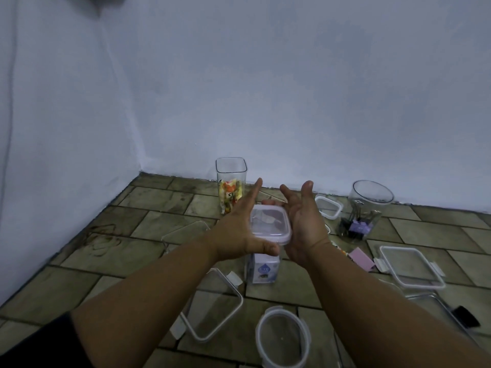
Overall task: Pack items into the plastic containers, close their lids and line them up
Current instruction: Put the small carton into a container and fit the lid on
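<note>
Lidded square container (269, 221) sits between left hand (236, 228) and right hand (305, 221)

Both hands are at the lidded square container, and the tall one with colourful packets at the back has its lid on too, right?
Not quite: in the head view the tall container with the colourful packets stands open, no lid on it. The left hand and right hand are at the lidded square container.

Tiled floor (79, 261), pale blue wall (292, 88).
</note>
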